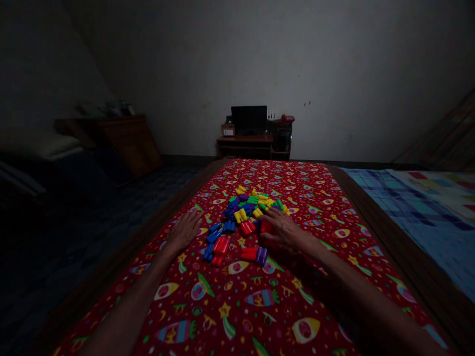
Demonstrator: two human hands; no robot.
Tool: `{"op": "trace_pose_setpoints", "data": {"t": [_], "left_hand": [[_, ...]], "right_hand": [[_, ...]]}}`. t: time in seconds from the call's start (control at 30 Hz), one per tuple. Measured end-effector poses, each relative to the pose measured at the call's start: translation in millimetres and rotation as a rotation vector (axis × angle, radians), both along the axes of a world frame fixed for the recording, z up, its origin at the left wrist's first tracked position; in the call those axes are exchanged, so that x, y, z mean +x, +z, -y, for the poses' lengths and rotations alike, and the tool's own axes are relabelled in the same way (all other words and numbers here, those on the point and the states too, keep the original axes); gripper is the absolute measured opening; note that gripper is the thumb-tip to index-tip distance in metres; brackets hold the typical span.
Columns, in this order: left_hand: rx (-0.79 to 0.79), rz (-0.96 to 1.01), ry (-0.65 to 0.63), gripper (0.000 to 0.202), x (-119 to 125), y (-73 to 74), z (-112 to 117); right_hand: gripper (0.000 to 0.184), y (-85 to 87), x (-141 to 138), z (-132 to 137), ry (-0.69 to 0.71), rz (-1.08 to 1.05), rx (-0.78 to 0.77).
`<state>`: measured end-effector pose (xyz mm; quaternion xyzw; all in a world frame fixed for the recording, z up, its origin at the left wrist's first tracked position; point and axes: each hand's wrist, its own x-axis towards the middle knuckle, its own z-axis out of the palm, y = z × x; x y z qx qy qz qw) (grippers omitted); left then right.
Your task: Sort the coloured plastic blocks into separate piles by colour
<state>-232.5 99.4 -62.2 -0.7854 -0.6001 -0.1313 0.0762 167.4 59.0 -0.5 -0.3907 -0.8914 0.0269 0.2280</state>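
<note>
while, in the head view, resting the left hand (185, 230) flat and open on the red cloth (237, 296), probably for support, reaching over the toy blocks (253, 200) piled mid-cloth with the right hand (281, 226), not showing clearly whether gripping any.

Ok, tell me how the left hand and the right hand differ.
The left hand lies on the red cloth, left of the blocks; the right hand reaches over a red block, partly covering it. The left hand looks free; whether the right hand grips the block is unclear. Both are bare, backs up.
</note>
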Motion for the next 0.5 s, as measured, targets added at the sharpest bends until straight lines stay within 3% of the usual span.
{"op": "trace_pose_setpoints", "data": {"t": [0.13, 0.27, 0.37, 0.5], "left_hand": [[0.001, 0.108, -0.011, 0.059, 3.6, 3.9, 3.0], [-0.043, 0.359, -0.051, 0.065, 16.8, 14.8, -5.6], [-0.098, 0.48, -0.131, 0.065, 44.8, 25.0, -32.6], [-0.192, 0.637, -0.207, 0.064, 105.4, 39.5, -88.9]], "right_hand": [[0.05, 3.8, 22.5, -29.7, -0.161, -0.267, 0.037], [0.055, -8.1, 33.3, -46.3, -0.33, -0.489, -0.151], [0.062, -27.9, 39.9, -47.0, -0.345, -0.677, -0.256], [0.073, -51.1, 48.0, -49.6, -0.397, -0.944, -0.314]]}}
